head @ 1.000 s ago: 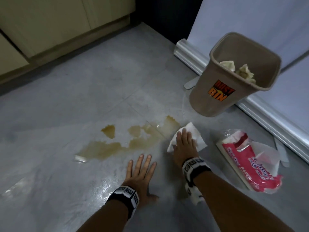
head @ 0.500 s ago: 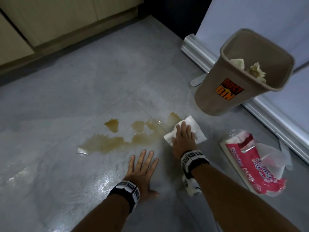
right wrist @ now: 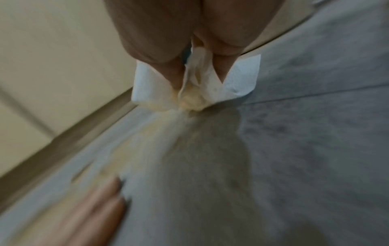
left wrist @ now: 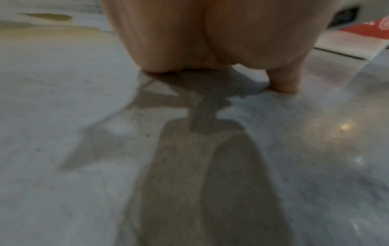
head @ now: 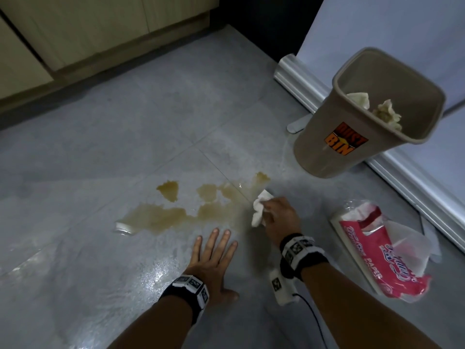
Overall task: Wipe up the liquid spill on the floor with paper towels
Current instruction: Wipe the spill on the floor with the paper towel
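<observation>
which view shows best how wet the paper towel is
The right wrist view: the paper towel, pinched by the right hand, shows a yellow soaked underside. The head view shows only its white top. The left wrist view doesn't show it.

A brownish-yellow liquid spill spreads in irregular joined patches across the grey floor, with one small patch apart at its far edge. A white paper towel, bunched and stained yellow at its lower folds, touches the spill's right edge.
</observation>
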Demonstrator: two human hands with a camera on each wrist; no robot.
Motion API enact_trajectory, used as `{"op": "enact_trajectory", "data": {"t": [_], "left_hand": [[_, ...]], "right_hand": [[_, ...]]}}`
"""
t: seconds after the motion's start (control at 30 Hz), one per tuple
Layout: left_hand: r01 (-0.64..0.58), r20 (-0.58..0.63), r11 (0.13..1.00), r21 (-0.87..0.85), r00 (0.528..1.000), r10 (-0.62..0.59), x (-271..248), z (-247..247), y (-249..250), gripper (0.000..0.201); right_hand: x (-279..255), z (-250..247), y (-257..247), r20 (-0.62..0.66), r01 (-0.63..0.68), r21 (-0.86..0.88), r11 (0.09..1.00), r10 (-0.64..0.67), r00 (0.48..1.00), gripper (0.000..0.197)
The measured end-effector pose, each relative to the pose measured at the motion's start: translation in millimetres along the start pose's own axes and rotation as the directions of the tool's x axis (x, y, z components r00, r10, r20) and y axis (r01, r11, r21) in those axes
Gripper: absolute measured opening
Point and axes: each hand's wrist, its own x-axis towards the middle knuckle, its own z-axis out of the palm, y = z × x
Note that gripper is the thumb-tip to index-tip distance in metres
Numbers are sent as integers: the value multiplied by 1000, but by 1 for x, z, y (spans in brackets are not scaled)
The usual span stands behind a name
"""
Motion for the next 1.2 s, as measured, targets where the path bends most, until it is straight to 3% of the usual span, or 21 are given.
{"op": "enact_trajectory", "data": {"t": [0.1,0.17,0.23,0.33,0.4,0.53,0.6,0.73,0.8,0.93,1.03,1.1,1.2], "left_hand": [[15,57,1000,-3,998,-15,-1,-2,0,124],[8,22,1000,-4,1000,-8,-1,-8,2,123],[-14,15,1000,7,1000,14,-1,-8,4,121],[3,39,1000,8,999,-4,-2,-11,6,121],[11,36,1000,6,999,-11,-2,-12,6,121],[-5,33,1000,18,999,5,-4,-14,4,121],[20,121,1000,10,992,-21,-6,-14,3,124],[15,103,1000,23,995,-17,-5,-16,4,121],[1,34,999,34,999,-3,-3,-15,5,119],[18,71,999,30,997,-20,-2,-14,5,120],[12,34,999,46,999,-14,-3,-14,5,120],[23,52,998,62,998,-27,-3,-16,6,121],[27,77,999,45,997,-30,-3,-16,7,121]], "right_hand": [[12,-12,0,-77,-256,176,950,273,959,24],[20,-15,10,-141,-322,53,945,327,935,16],[22,-16,14,-177,-342,-118,932,319,931,11],[17,-14,5,-155,-315,-219,924,285,946,15],[9,-11,-1,-162,-271,-203,941,241,957,22],[-17,4,-7,-302,-145,-69,987,118,946,48],[-26,14,-10,-205,-126,-151,981,93,974,51],[-20,33,-7,25,-152,-336,930,170,985,58],[-5,36,-7,61,-108,-360,927,139,988,63],[17,37,-15,105,-61,-320,945,99,989,72],[-5,41,-13,186,42,-276,960,10,983,71],[-25,33,0,285,96,-329,939,2,959,59],[-16,21,20,198,30,-345,938,42,979,57]]}}
